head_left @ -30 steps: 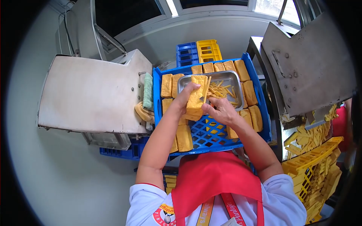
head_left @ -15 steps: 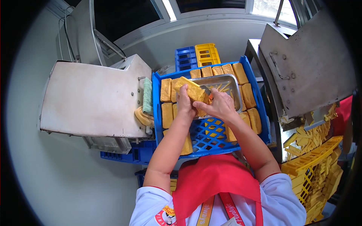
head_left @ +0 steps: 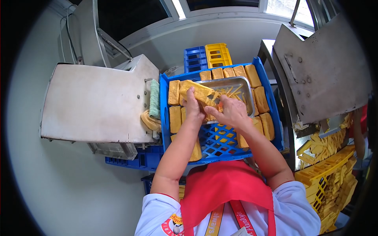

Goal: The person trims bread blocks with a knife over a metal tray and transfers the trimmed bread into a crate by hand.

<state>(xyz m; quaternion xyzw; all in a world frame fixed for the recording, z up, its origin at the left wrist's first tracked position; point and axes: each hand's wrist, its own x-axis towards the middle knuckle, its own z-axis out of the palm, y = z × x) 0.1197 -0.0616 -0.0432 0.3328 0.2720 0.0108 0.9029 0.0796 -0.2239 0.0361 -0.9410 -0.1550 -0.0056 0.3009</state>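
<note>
My left hand (head_left: pixel 193 107) is closed around a golden-crusted bread loaf (head_left: pixel 199 91), tilted over a metal tray (head_left: pixel 247 84). The loaf's near right end looks cut, with paler bread showing. My right hand (head_left: pixel 230 111) is closed beside that end on a small metal-bladed tool (head_left: pixel 219 103) with an orange part. Its fingers hide most of the tool. Thin yellow strips (head_left: pixel 234 92) lie in the tray under my hands. Several whole loaves (head_left: pixel 175 120) stand around the tray inside a blue crate (head_left: pixel 208 151).
White metal machines stand at left (head_left: pixel 94 104) and right (head_left: pixel 323 70). A green rolled cloth (head_left: pixel 154 100) hangs by the left one. Blue (head_left: pixel 195 59) and yellow (head_left: pixel 217 55) crates are behind. Cut bread pieces fill a yellow crate (head_left: pixel 315 169) at right, near another person's arm (head_left: pixel 359 131).
My right hand has shifted slightly right, away from the loaf's end. The blade seen earlier is now mostly hidden, and more strips show in the tray. My left hand still holds the loaf.
</note>
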